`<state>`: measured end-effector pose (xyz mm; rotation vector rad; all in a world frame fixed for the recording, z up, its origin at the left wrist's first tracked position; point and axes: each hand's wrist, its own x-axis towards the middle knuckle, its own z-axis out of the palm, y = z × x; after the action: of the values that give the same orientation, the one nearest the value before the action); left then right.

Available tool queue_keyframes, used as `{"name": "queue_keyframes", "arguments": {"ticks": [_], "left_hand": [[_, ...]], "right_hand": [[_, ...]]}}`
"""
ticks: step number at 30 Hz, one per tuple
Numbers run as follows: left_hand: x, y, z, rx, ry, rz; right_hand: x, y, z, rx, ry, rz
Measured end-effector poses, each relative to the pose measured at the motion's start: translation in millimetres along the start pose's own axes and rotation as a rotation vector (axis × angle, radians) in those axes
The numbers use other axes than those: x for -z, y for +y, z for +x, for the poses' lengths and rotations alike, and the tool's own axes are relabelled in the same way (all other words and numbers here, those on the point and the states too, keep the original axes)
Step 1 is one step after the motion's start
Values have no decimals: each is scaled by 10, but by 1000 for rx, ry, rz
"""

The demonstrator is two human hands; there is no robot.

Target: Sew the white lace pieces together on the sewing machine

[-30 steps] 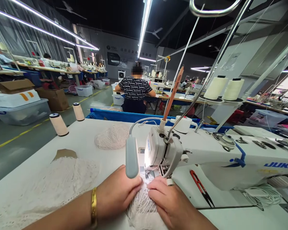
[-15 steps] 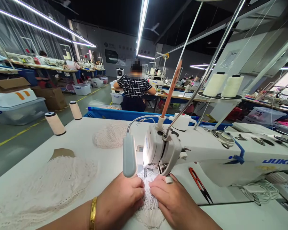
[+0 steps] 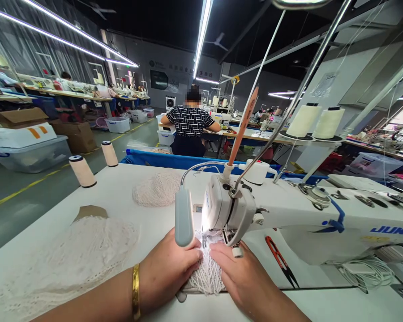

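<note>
So, left hand (image 3: 169,270): lay at the left edge of the white lace (image 3: 208,275), thumb and index finger close together; could not tell if lace was pinched between them. Gold bracelet (image 3: 135,290) on that wrist.
Right hand (image 3: 240,275): pressed on the lace's right side, fingers close together, thumb hidden; grip could not be told.
White lace: sat between both hands, upper end at the presser foot (image 3: 204,241), strands fanned toward the wearer.
Sewing machine (image 3: 216,208): stood over the lace, JUKI lettering on its arm, blue strip (image 3: 337,220) tied round it.
Lamp (image 3: 184,219): grey-green, hung just left of the machine head; the needle area was brightly lit.
Pencil (image 3: 243,127): stood tilted, point up, atop the machine head.
Lace heap (image 3: 94,246): spread on the table (image 3: 119,181) left of the hands, brown piece (image 3: 90,212) at its far edge.
Oval lace bundle (image 3: 157,190): lay beyond the left hand.
Peach cones: near one (image 3: 82,172) and far one (image 3: 109,154) stood by the table's left edge.
Snips (image 3: 279,257): red-handled, lay right of the right hand, blades toward the wearer.
Person (image 3: 190,123): sat ahead, back to camera, black-and-white patterned top.
</note>
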<state>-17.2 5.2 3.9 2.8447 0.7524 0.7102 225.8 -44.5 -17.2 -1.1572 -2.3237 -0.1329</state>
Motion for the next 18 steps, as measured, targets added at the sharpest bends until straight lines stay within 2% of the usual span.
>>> {"name": "queue_keyframes", "arguments": {"ticks": [2, 5, 8, 13, 18], "left_hand": [[1, 31, -27, -65, -14, -40], [-37, 87, -88, -170, -45, -89], [-84, 115, -122, -213, -54, -92], [-95, 93, -103, -213, -51, -84], [-85, 50, -80, -182, -14, -65]], "right_hand": [[22, 2, -8, 36, 10, 14], [37, 2, -40, 134, -55, 88], [9, -2, -79, 209, -83, 153], [-27, 6, -112, 200, -59, 144], [-25, 20, -100, 140, -97, 103]]}}
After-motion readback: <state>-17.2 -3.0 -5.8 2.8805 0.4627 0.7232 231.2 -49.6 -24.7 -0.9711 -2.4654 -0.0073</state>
